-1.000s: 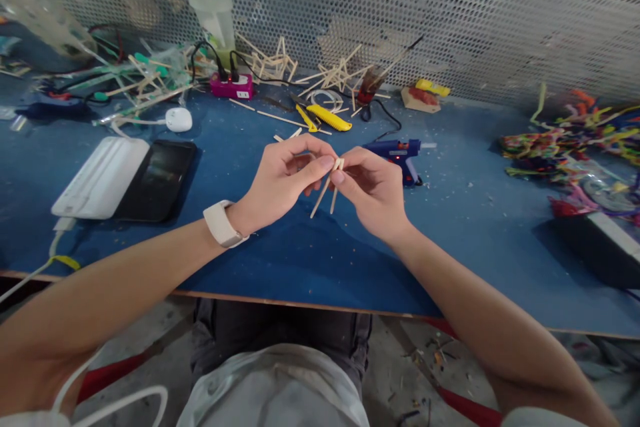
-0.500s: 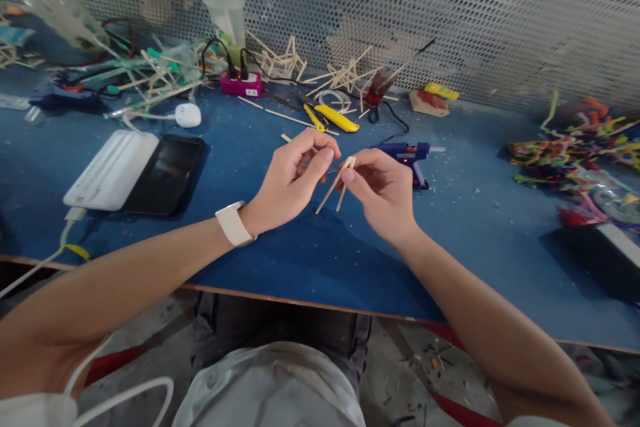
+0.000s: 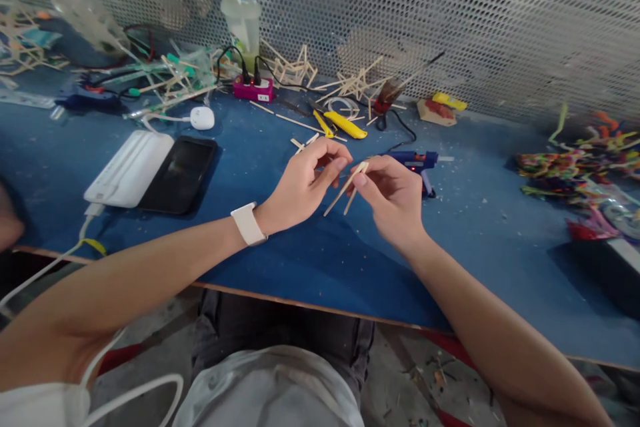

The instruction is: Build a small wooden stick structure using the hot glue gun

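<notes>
My right hand (image 3: 393,197) pinches a pair of thin wooden sticks (image 3: 343,192) between thumb and fingers. Their upper ends meet at the fingertips, and the lower ends spread apart, pointing down to the left. Close beside them is my left hand (image 3: 313,180), its thumb and forefinger drawn together in a pinch; whatever may be between them is too small to make out. Just behind my left hand, a few short wooden sticks (image 3: 299,145) lie on the table. A blue hot glue gun (image 3: 417,161) with a small red light rests behind my right hand.
Yellow cutters (image 3: 346,125) lie on the blue table (image 3: 480,247) near a pink power adapter (image 3: 253,89). Stick frames (image 3: 356,82) and a cup (image 3: 243,23) stand by the mesh wall. A phone (image 3: 179,175), a white power bank (image 3: 129,170) and coloured yarn (image 3: 560,163) flank my arms.
The view has shifted slightly, so most things sit farther right. Both hands keep nearly the same pose, the sticks still in the right one. A blurred skin-toned shape has appeared at the left edge.
</notes>
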{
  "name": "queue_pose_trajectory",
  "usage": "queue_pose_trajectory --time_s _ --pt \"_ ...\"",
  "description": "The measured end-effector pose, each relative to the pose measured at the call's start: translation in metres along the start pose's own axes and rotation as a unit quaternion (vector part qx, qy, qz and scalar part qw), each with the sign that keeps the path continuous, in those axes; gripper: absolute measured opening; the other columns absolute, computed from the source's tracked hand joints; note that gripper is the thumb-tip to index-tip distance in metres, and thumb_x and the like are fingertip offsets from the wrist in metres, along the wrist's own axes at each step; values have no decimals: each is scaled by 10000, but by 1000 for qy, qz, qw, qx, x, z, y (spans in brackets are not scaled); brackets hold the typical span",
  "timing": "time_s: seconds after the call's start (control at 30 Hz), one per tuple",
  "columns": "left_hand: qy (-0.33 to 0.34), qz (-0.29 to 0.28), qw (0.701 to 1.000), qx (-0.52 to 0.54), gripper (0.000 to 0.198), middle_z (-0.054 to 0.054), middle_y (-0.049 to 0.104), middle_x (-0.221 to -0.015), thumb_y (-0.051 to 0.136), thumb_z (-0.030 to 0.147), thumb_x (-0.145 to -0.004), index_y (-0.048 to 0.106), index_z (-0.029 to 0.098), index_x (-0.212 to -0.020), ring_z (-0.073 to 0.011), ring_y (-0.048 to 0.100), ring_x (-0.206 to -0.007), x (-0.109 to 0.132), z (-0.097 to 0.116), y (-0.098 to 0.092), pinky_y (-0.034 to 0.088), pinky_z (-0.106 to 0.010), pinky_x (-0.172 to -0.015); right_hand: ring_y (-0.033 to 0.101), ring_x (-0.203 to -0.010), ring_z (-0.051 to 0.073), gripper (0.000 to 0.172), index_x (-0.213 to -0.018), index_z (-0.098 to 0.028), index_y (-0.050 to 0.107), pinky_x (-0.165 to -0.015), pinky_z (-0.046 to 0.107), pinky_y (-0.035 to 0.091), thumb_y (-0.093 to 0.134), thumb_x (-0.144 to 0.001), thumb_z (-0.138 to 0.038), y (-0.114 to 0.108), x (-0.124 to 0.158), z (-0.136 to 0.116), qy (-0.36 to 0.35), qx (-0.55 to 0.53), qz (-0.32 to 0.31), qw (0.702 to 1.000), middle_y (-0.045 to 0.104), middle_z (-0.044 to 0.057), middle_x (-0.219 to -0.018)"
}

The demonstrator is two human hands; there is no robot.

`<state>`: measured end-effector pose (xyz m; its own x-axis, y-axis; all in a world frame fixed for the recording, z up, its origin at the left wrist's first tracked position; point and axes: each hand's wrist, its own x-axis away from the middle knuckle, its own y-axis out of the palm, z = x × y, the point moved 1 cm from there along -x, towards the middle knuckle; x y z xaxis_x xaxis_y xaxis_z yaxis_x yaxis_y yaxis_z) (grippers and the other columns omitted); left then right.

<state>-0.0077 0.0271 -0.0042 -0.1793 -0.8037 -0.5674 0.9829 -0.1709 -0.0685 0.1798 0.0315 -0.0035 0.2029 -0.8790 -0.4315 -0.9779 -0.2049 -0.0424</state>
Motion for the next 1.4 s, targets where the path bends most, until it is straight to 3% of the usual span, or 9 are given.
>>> queue_pose_trajectory --time_s 0.2,0.33,0.47,0.57,0.7,0.87,1.07,1.23,1.4 --pt "-4 21 1000 7 275 -61 706 -1049 709 477 -1139 650 217 -1070 -129 704 -825 0 -7 -2 577 -227 -635 755 -694 175 336 -942 -283 809 -673 361 646 946 -911 -588 -3 1 4 12 18 3 1000 819 -6 -838" --pt "15 53 998 6 186 -31 703 -1002 698 387 -1147 695 215 -1077 -101 694 -772 0 -8 -3 556 -188 -606 742 -679 158 295 -932 -281 825 -671 341 631 952 -915 -546 -3 1 4 4 14 4 1000 810 -13 -827" --pt "56 53 997 -22 286 -38 694 -1041 652 313 -1153 776 217 -914 -88 660 -713 -1 -5 -6 537 -205 -580 726 -680 167 314 -927 -278 819 -657 347 621 932 -928 -571 -3 1 2 5 26 4 1000 804 -5 -813" --pt "64 63 995 -41 338 -26 638 -939 609 266 -1161 815 242 -894 -95 610 -672 -1 -4 -8 518 -236 -591 727 -695 171 317 -937 -279 820 -662 351 625 922 -933 -579 -4 2 1 12 26 -1 1000 796 -3 -817" --pt "53 57 996 -51 324 -25 625 -901 577 345 -1197 824 249 -1010 -117 596 -706 0 -5 -6 520 -275 -655 722 -717 162 278 -941 -282 826 -696 350 623 932 -934 -539 -4 2 1 9 21 -8 1000 797 -5 -842" --pt "58 48 996 -55 332 -62 771 -1041 613 420 -1191 852 252 -1033 -124 643 -743 1 -5 -5 525 -281 -654 694 -716 169 325 -911 -284 814 -708 365 605 974 -878 -565 -4 1 2 10 17 -8 1000 782 -8 -832" --pt "64 75 992 -84 203 -58 861 -1049 741 361 -1131 896 263 -1043 -166 779 -966 0 -3 -7 594 -270 -759 686 -719 163 332 -927 -283 810 -735 371 616 983 -865 -559 -3 0 3 13 11 -15 1000 781 -13 -852" --pt "48 96 990 -93 122 -60 859 -1119 791 342 -1095 882 262 -1084 -149 766 -933 -1 -10 -10 568 -255 -712 691 -729 158 299 -945 -284 821 -759 374 629 942 -914 -556 -4 1 5 6 11 -14 1000 793 -7 -882" --pt "22 148 987 -57 196 -25 773 -1005 777 426 -1106 760 235 -1068 -117 696 -804 -2 -13 -10 552 -258 -701 701 -736 156 256 -957 -288 829 -741 364 621 945 -922 -513 -4 2 6 10 8 -10 1000 800 -10 -894"
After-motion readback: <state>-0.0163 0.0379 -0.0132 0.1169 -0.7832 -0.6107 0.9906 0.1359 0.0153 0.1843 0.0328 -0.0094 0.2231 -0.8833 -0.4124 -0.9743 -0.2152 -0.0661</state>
